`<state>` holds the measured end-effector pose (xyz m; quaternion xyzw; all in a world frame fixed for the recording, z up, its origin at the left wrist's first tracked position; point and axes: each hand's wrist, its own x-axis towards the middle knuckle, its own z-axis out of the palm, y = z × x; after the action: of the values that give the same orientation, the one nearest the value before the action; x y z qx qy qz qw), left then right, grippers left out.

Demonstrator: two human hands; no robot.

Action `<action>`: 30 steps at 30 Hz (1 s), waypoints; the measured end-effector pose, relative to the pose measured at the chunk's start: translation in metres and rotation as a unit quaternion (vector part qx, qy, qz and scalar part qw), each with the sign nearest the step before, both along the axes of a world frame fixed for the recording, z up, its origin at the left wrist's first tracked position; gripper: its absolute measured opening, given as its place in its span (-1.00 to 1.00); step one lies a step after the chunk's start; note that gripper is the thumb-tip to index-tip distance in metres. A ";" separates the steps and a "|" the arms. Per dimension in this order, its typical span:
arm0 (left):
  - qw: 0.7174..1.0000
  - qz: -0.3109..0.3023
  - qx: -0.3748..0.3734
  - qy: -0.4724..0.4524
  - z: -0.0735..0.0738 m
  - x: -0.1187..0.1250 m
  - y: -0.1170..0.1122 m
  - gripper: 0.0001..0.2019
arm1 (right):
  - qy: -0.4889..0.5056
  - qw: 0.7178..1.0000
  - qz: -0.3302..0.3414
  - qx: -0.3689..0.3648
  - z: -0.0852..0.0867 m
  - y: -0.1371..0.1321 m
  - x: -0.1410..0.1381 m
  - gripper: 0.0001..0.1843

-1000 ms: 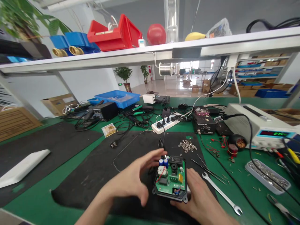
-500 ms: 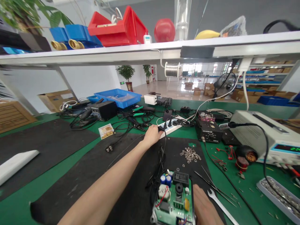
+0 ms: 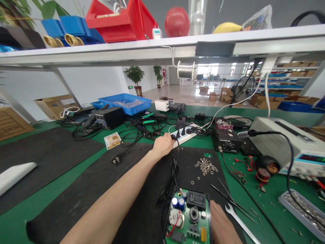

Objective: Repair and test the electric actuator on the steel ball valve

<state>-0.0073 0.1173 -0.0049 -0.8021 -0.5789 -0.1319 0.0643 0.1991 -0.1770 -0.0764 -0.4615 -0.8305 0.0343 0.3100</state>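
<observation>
Well, the open black case (image 3: 209, 218) with its green circuit board (image 3: 186, 218) sits face up near the right edge of the black mat (image 3: 147, 201), on the near side of the tabletop (image 3: 58, 189). It looks a bit heavy and stiff, but the little parts on top, like the two blue cans (image 3: 178, 203) and the red wire (image 3: 175, 225), could bend or break. The best place to hold it is by the hard outside walls. The right hand (image 3: 220, 223) is beside the right wall, but its fingers are hidden, so I cannot tell if it grips. The left hand (image 3: 163, 145) reaches far out, with bent fingers by a black plug (image 3: 174, 137) at the near end of the white power strip (image 3: 186, 136); I cannot tell if they squeeze it. The mat looks soft, and its near left corner curls up. Small metal nuts (image 3: 207, 166) lie by its right edge, and a wrench (image 3: 241, 223) lies right of the case. Behind the tabletop's far edge, there is a shiny floor (image 3: 177, 90) with plants and boxes.
</observation>
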 end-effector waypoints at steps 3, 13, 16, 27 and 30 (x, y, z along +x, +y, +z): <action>1.000 0.003 -0.005 -0.007 0.002 0.001 -0.002 -0.65 | -0.002 1.000 -0.005 0.008 -0.001 0.000 0.000 -0.39; 0.991 -0.030 -0.065 -0.115 0.018 -0.001 -0.011 -0.66 | -0.014 0.998 -0.001 -0.066 -0.015 0.001 0.004 -0.40; 0.976 -0.070 -0.074 -0.190 0.031 -0.007 -0.035 -0.62 | -0.025 0.996 -0.011 -0.082 -0.008 -0.002 0.001 -0.41; 0.837 -0.253 -0.181 -0.451 0.066 -0.073 -0.258 -0.51 | 0.069 0.982 -0.035 -0.174 0.042 -0.009 -0.024 -0.48; 0.839 -0.261 -0.217 -0.425 0.055 -0.069 -0.276 0.07 | 0.083 0.971 -0.056 -0.216 0.059 -0.015 -0.029 -0.46</action>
<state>-0.0766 -0.1583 0.0506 -0.7822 -0.3328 -0.3428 -0.3999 0.1705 -0.1919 -0.0173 -0.5585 -0.7477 0.2339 0.2726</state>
